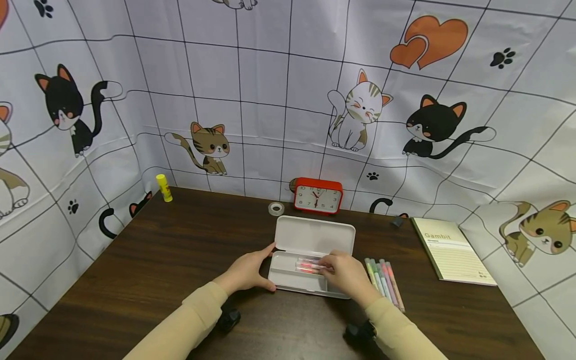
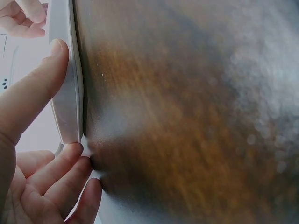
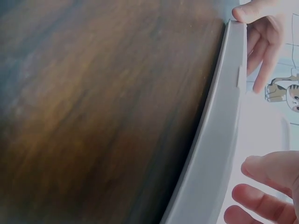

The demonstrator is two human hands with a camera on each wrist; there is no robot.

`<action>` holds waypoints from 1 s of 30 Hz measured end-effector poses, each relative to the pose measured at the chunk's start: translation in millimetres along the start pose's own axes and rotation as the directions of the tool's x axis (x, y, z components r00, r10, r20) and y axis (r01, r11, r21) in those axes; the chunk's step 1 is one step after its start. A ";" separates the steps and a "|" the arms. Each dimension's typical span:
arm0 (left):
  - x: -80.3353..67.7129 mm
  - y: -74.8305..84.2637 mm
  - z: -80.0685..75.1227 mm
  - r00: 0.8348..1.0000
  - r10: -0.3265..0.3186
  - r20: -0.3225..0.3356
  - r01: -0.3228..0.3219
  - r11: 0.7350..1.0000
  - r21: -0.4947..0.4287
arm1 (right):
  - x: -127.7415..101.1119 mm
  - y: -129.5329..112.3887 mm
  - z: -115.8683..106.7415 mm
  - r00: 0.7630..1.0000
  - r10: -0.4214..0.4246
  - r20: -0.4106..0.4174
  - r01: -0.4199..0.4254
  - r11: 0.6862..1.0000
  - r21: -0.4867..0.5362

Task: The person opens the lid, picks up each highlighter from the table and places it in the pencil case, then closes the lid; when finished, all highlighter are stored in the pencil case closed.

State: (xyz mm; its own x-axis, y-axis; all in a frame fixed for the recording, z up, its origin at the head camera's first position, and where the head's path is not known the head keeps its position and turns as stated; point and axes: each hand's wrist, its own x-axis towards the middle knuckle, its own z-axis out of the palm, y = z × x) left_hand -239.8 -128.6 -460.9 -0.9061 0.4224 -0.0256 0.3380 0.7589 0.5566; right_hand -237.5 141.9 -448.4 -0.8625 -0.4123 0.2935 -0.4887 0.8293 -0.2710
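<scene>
Pens [image 1: 308, 266], pink and clear-barrelled, lie inside an open white pencil case [image 1: 292, 280] near the front middle of a dark wooden table [image 1: 171, 260]. The right hand [image 1: 346, 272] has its fingers curled over the case and pinches the pens at one end. The left hand [image 1: 246, 272] lies open, fingers and thumb pressed against the case's left end to steady it. The pens look light, stiff and smooth, so they may roll or slip; a pinch around the middle of the barrels seems safest. Just right of the case lies a row of pastel markers [image 1: 384, 282], and further right a notebook [image 1: 454, 252]. Behind the case stand a red clock [image 1: 318, 196] and a tape roll [image 1: 276, 208]; a yellow glue stick [image 1: 164, 188] sits far left.
</scene>
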 end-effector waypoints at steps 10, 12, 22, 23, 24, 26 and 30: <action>-0.3 1.1 -1.0 1.000 -0.006 0.003 0.006 1.000 0.002 | -11.4 12.4 -7.3 0.998 0.054 -0.027 -0.053 0.998 0.014; -0.2 1.1 -0.8 1.000 -0.012 0.004 0.012 1.000 0.004 | -14.2 15.9 -8.6 0.998 0.059 -0.034 -0.058 0.998 0.020; 0.3 1.9 -0.1 1.000 -0.021 0.006 0.021 1.000 0.001 | -30.2 37.9 -19.4 0.989 0.138 -0.049 -0.137 0.990 0.015; 0.5 1.7 0.0 1.000 -0.022 0.005 0.022 1.000 0.003 | -32.2 40.2 -20.7 0.988 0.146 -0.053 -0.145 0.989 0.005; 0.5 1.7 0.1 1.000 -0.022 0.006 0.022 1.000 0.004 | -34.1 42.4 -22.0 0.987 0.154 -0.055 -0.154 0.988 -0.001; 0.8 1.5 0.3 1.000 -0.021 0.007 0.021 1.000 0.007 | -37.8 46.8 -24.2 0.985 0.162 -0.065 -0.163 0.987 -0.010; 0.5 1.0 0.9 1.000 -0.023 0.008 0.023 1.000 0.009 | -44.4 54.1 -27.3 0.983 0.165 -0.077 -0.166 0.986 -0.008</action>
State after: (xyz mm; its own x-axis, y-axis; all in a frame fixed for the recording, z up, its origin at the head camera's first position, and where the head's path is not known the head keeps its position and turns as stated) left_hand -239.7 -127.2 -461.1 -0.9117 0.4084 -0.0450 0.3193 0.7731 0.5481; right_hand -222.0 215.4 -451.1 -0.9184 -0.2397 0.3148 -0.3377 0.8893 -0.3083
